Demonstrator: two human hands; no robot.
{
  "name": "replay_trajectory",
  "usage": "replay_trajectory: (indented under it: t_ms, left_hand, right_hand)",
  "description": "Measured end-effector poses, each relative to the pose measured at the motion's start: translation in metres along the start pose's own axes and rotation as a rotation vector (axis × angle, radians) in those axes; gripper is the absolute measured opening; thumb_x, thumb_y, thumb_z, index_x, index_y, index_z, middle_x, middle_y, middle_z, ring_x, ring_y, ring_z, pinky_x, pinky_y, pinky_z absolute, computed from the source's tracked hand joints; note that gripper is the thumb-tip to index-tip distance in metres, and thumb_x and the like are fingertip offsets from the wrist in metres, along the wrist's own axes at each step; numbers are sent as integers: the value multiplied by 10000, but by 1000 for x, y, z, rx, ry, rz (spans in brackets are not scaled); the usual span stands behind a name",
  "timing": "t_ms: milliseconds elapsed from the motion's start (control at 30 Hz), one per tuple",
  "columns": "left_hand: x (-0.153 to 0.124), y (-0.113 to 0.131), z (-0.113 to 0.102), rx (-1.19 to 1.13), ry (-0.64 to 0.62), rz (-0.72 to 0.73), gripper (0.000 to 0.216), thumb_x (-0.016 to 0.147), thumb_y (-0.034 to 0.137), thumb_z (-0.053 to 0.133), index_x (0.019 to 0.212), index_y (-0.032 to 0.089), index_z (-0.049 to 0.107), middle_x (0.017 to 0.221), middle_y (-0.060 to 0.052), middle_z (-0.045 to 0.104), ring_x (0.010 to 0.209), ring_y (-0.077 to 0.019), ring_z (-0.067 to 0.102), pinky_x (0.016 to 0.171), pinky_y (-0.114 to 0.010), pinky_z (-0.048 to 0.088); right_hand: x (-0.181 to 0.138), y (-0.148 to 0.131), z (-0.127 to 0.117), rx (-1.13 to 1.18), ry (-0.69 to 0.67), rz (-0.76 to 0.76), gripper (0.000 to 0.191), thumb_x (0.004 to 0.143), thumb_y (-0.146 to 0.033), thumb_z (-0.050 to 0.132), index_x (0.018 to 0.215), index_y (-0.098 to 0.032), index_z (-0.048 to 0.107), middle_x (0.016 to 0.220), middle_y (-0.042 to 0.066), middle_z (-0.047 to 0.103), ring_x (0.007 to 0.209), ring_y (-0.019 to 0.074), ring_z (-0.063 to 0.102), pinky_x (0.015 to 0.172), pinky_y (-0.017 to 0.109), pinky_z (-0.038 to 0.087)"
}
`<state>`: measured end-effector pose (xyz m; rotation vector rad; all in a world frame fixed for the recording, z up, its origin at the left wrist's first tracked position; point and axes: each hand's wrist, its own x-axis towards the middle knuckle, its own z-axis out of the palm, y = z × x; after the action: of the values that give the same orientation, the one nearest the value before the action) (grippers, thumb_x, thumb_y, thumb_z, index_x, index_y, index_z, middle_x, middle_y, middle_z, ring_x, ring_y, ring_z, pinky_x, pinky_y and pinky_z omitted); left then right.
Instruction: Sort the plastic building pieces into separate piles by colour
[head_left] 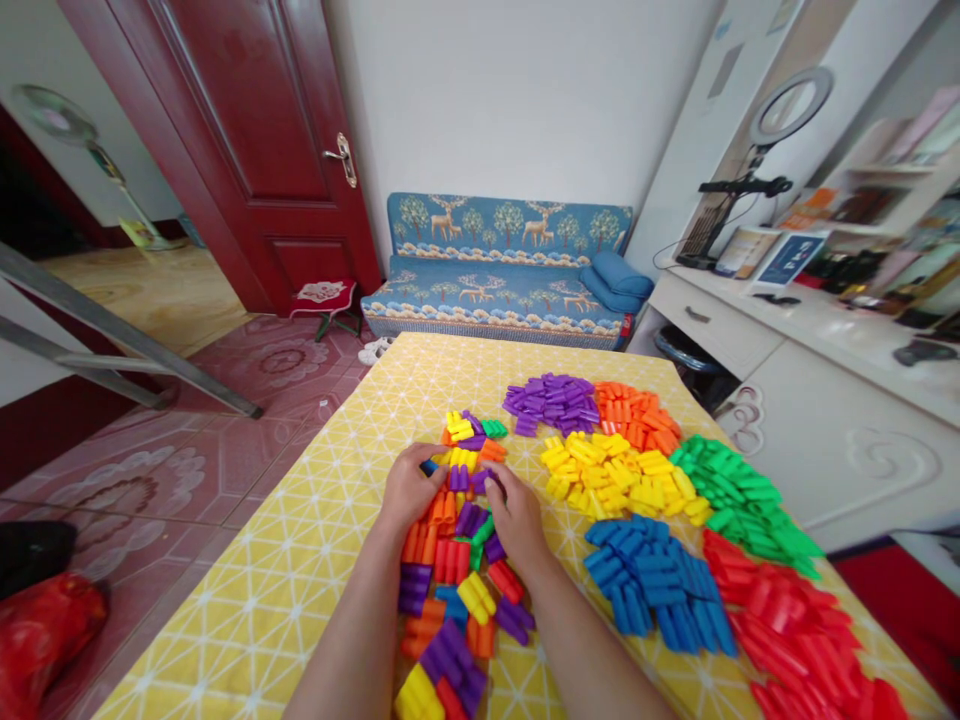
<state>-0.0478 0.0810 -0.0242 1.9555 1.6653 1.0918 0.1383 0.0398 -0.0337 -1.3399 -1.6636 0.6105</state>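
A long chain of joined plastic pieces in mixed colours (454, 560) runs down the middle of the yellow tablecloth (300, 560). My left hand (409, 490) curls around the chain's left side, fingers closed on a blue and orange piece. My right hand (516, 515) grips the chain from the right, fingertips pinched on a purple piece. To the right lie sorted heaps: purple (553, 402), orange (637, 412), yellow (622, 475), green (739, 505), blue (660, 585) and red (802, 630).
A blue patterned sofa bed (502, 270) stands beyond the table, next to a dark red door (247, 130). A white desk (810, 380) with a ring light (791, 105) is on the right. A metal ladder (112, 340) leans at left; a red bag (45, 630) lies on the floor.
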Motion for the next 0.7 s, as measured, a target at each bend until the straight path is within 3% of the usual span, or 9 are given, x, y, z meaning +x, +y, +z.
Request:
replay_trajectory:
  t_ms: [233, 400, 567, 700]
  left_hand:
    - [-2, 1, 0, -18, -7, -31, 311, 686, 196, 604, 977, 216, 711, 1005, -45, 700, 944, -212, 632, 895, -355, 481]
    - [-2, 1, 0, -152, 132, -97, 339, 681, 186, 575, 999, 183, 692, 873, -33, 708, 802, -183, 645, 789, -322, 520]
    - [-2, 4, -3, -327, 273, -181, 239, 696, 251, 607, 899, 162, 695, 881, -42, 717, 795, -177, 650, 779, -299, 524]
    - [-2, 5, -3, -434, 282, -188, 262, 731, 304, 618, 924, 141, 685, 903, -58, 718, 808, -180, 654, 781, -303, 522]
  right_hand:
    - [1, 7, 4, 175, 113, 106, 310, 829, -243, 518, 1122, -195, 607, 1003, 56, 691, 895, 201, 645, 799, 325, 514]
    - [1, 7, 5, 324, 164, 150, 340, 838, -292, 532, 1156, -178, 562, 946, 63, 692, 812, 191, 653, 721, 309, 528]
    - [1, 7, 4, 375, 188, 154, 265, 832, -297, 543, 1063, -176, 587, 917, 61, 689, 810, 192, 656, 733, 317, 533]
    - [2, 8, 4, 401, 193, 170, 275, 823, -310, 546, 1057, -171, 588, 922, 71, 680, 798, 203, 658, 709, 333, 542]
